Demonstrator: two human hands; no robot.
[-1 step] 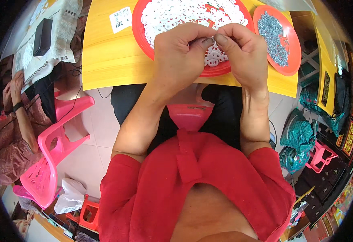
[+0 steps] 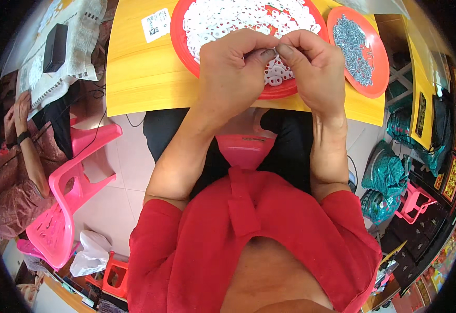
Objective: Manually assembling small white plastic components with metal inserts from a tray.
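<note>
Over the near rim of the red plate (image 2: 183, 49), my left hand (image 2: 230, 70) and right hand (image 2: 314, 65) pinch one small piece together; I should keep my fingers tight and steady.

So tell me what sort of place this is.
Probably a small home or shop workspace for hand assembly: a yellow table holds a red tray of white rings and a tray of metal parts, with pink plastic chairs nearby.

Small home workshop: yellow table (image 2: 139, 78), red trays of white rings (image 2: 178, 39) and metal parts (image 2: 374, 68), pink plastic chair (image 2: 66, 193), tiled floor, stacked bags (image 2: 384, 182).
</note>
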